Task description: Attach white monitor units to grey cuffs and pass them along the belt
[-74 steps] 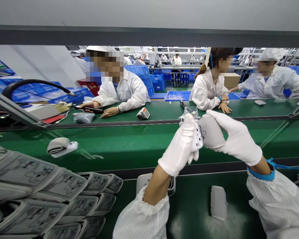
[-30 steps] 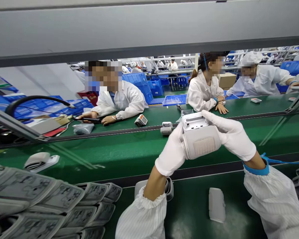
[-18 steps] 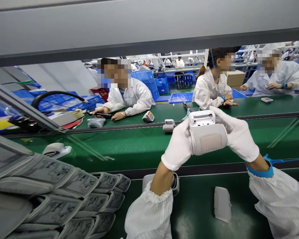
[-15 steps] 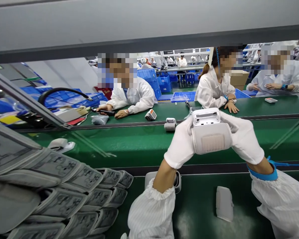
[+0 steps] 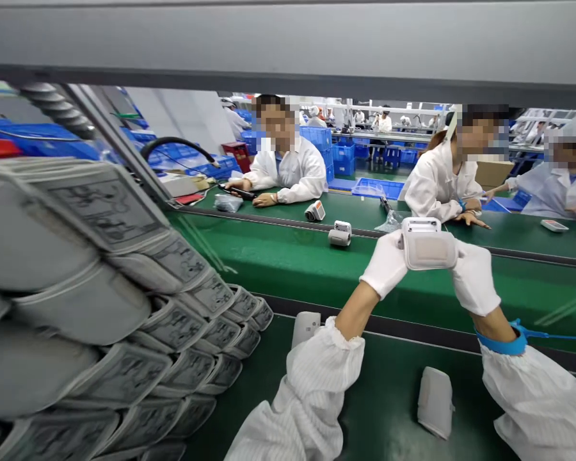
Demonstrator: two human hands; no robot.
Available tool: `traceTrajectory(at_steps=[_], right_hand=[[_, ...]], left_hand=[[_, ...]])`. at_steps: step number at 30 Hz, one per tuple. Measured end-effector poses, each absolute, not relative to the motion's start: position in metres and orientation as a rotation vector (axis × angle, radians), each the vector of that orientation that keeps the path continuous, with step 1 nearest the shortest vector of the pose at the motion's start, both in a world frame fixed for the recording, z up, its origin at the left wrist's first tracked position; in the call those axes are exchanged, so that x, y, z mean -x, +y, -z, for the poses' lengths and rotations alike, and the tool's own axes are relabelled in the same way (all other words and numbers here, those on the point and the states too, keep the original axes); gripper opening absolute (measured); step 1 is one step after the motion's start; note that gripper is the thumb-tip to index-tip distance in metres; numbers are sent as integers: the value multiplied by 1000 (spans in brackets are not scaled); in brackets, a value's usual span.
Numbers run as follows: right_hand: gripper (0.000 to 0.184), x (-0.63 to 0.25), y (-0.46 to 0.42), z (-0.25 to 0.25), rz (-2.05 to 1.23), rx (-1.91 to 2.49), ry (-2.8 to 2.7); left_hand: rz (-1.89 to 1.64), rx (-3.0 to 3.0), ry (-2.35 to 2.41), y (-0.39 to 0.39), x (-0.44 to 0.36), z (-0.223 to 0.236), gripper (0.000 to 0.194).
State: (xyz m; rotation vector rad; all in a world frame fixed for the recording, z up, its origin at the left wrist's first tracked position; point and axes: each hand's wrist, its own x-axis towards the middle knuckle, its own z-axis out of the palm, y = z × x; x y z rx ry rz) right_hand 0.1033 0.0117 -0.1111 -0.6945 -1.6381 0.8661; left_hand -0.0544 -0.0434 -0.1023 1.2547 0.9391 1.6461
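Observation:
Both my white-gloved hands hold a wrist blood pressure monitor, its grey cuff (image 5: 431, 250) facing me and its white plastic unit with an uncovered battery bay (image 5: 421, 224) on top. My left hand (image 5: 384, 264) grips the left end, and my right hand (image 5: 475, 276) the right end, at arm's length over the green conveyor belt (image 5: 269, 262). Beyond my left hand, another wrist monitor (image 5: 340, 234) stands on the belt. On the bench below my arms lies a rolled grey cuff (image 5: 435, 402). Another grey cuff (image 5: 306, 328) is partly hidden by my left sleeve.
Tall rows of stacked grey cuffs (image 5: 182, 326) fill the left side. Across the belt, co-workers in white coats sit at a green bench bearing a wrist monitor (image 5: 315, 210) and a clear plastic bag (image 5: 228, 202). A grey beam (image 5: 288, 45) crosses overhead. A blue cord (image 5: 547, 334) trails from my right wrist.
My view has turned left, so the scene sits farther right and more stacked cuffs show. My hands have moved farther away with the monitor. The far-right co-worker now extends an arm.

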Motion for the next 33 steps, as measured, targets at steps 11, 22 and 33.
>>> traceTrajectory(at_steps=[11, 22, 33], right_hand=[[29, -106, 24, 113, -922, 742, -1755], [91, -79, 24, 111, -923, 944, -1982], [65, -75, 147, 178, -545, 1694, -1832]], left_hand=[[-1617, -1215, 921, -29, 56, 116, 41], [-1599, -1559, 1727, -29, 78, 117, 20], [-900, -1728, 1918, -41, 73, 115, 59]])
